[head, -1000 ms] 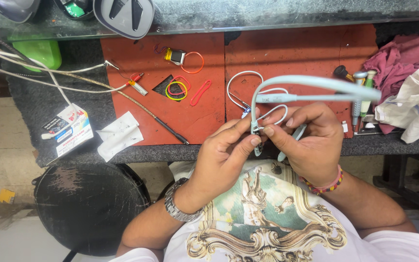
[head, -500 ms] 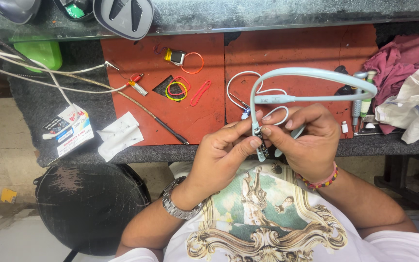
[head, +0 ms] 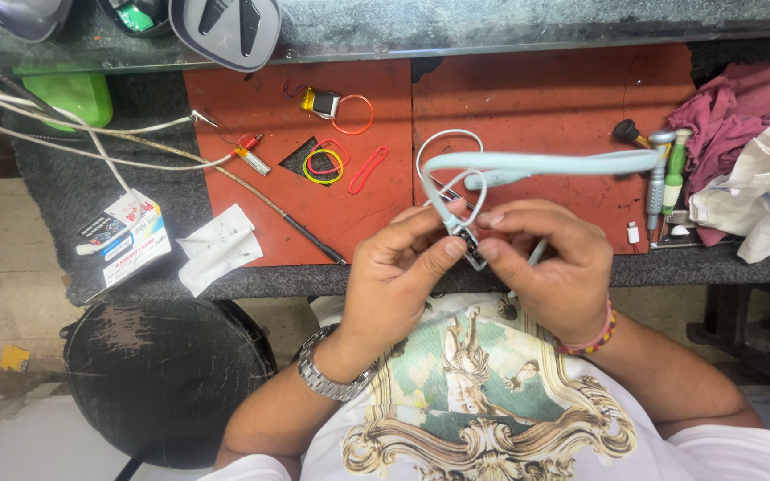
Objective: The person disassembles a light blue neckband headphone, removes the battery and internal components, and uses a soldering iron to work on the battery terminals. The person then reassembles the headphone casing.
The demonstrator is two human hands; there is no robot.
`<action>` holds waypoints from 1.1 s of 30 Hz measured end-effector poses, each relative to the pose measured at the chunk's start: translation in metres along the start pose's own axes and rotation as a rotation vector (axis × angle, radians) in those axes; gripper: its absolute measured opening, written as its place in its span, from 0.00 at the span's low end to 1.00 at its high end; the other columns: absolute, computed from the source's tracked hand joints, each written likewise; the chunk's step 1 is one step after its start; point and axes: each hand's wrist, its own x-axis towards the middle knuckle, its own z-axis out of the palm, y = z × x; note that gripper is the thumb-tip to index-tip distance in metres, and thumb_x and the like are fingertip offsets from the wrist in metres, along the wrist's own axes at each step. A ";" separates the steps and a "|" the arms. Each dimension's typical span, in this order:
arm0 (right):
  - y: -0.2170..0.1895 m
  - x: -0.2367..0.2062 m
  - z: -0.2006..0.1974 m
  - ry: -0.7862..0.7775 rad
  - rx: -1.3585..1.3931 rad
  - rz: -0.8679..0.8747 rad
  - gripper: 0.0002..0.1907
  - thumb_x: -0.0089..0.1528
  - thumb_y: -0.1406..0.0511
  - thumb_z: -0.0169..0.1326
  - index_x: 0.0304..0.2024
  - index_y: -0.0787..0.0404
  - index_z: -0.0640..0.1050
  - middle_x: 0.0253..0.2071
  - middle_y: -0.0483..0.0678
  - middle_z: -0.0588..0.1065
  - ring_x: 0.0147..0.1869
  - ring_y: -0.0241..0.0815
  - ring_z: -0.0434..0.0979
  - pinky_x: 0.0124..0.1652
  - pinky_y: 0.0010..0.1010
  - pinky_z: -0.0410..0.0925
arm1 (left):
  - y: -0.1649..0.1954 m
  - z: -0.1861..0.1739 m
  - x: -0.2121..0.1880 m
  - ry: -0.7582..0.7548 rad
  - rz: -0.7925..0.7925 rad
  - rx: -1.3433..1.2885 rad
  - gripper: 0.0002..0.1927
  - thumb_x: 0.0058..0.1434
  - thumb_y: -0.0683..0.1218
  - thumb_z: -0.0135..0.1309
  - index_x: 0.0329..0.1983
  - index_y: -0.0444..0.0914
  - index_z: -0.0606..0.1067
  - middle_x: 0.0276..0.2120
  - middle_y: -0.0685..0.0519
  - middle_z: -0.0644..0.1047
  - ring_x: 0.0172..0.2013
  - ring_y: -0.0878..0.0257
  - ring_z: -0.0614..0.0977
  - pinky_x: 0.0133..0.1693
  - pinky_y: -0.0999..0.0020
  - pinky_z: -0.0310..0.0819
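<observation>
Fingers [head: 443,254] pinch neckband [head: 536,163] end | small part obscured

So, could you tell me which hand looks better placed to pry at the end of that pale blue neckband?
Probably the left hand: its fingertips pinch the dark end piece, while the right hand grips the neckband beside it, steadying it.

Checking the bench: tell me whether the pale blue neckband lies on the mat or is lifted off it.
Lifted. Left hand and right hand pinch one end of the neckband; its arc hangs above the red mat.
</observation>
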 end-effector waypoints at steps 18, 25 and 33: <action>-0.019 0.001 -0.002 -0.051 -0.360 -0.064 0.16 0.55 0.70 0.72 0.46 0.62 0.83 0.37 0.44 0.78 0.31 0.29 0.72 0.31 0.22 0.63 | -0.013 -0.007 -0.004 -0.030 0.038 -0.051 0.08 0.75 0.32 0.57 0.55 0.26 0.77 0.50 0.49 0.76 0.52 0.63 0.80 0.57 0.69 0.76; -0.021 0.005 -0.003 -0.078 -0.246 0.007 0.14 0.54 0.72 0.68 0.42 0.63 0.80 0.39 0.46 0.77 0.29 0.28 0.70 0.28 0.21 0.64 | -0.011 -0.005 -0.003 -0.009 -0.048 -0.111 0.14 0.71 0.34 0.55 0.59 0.29 0.75 0.55 0.47 0.78 0.54 0.60 0.81 0.59 0.65 0.77; -0.027 0.009 -0.005 -0.113 -0.213 0.007 0.14 0.55 0.71 0.68 0.43 0.63 0.81 0.38 0.45 0.77 0.27 0.26 0.69 0.26 0.20 0.62 | 0.000 -0.002 -0.002 0.042 -0.188 -0.047 0.16 0.71 0.35 0.52 0.60 0.26 0.73 0.54 0.41 0.80 0.52 0.55 0.83 0.55 0.61 0.81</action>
